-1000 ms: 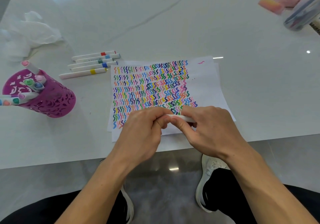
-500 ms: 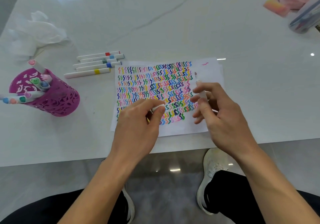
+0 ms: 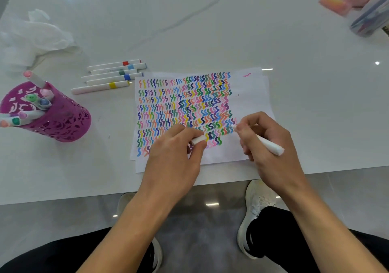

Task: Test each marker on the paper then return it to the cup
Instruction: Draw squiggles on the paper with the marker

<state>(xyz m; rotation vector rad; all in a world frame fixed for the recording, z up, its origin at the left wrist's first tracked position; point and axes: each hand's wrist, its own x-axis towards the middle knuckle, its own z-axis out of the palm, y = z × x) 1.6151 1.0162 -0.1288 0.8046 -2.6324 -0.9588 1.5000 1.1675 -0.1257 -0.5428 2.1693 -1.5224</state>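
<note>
1. Testing well under way: paper (image 3: 250, 104) packed with rows of coloured squiggles; only a strip beyond the right fingers and a margin beneath both hands left blank.
2. Right hand (image 3: 265, 142), fingers closed on an uncapped white marker (image 3: 269, 145), tip down at the squiggles' edge, just ahead of the fingertips.
3. Left hand (image 3: 174, 152), fingers pinched narrow on the cap (image 3: 198, 140), resting on the paper beside the right.
4. Purple cup (image 3: 63, 123) well to the left of the left fingers, several markers standing in it.
5. Five capped markers (image 3: 109, 76) lying between cup and paper; tested or not, impossible to tell.
6. Judged left: finish this stroke, recap, return to the cup.
7. White glossy surface (image 3: 210, 30); crumpled tissue (image 3: 35, 38) far left, a clear container (image 3: 370, 17) far right.
8. Grey floor below, white shoes showing.
</note>
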